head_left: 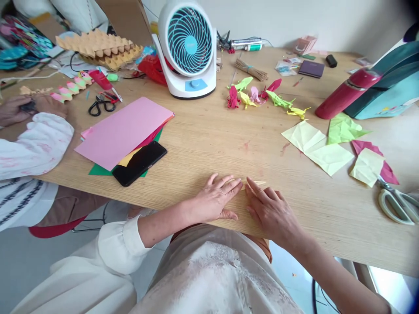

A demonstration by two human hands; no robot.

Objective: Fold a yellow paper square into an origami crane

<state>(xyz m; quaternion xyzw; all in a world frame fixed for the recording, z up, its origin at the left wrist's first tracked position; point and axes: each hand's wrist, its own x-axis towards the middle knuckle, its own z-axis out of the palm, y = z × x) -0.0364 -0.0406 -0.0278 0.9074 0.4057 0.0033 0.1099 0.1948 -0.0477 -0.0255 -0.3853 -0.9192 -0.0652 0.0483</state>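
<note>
Near the table's front edge lies a small, thin piece of folded pale yellow paper [259, 182], mostly covered by my fingers. My left hand [218, 197] rests flat with its fingers spread, fingertips at the paper's left end and thumb on the wood. From the right, my right hand [269, 203] presses a stretched index finger onto the paper, its other fingers bent beneath. The two index fingertips almost meet. Nothing is lifted off the table by either hand.
A black phone [140, 163] and coloured paper sheets [131, 128] lie left. Behind stand a fan [190, 43] and folded paper figures [258, 95]. Creased papers [319, 146], scissors [396, 205] and a red bottle [347, 93] are right. A co-worker's hands [31, 109] are far left.
</note>
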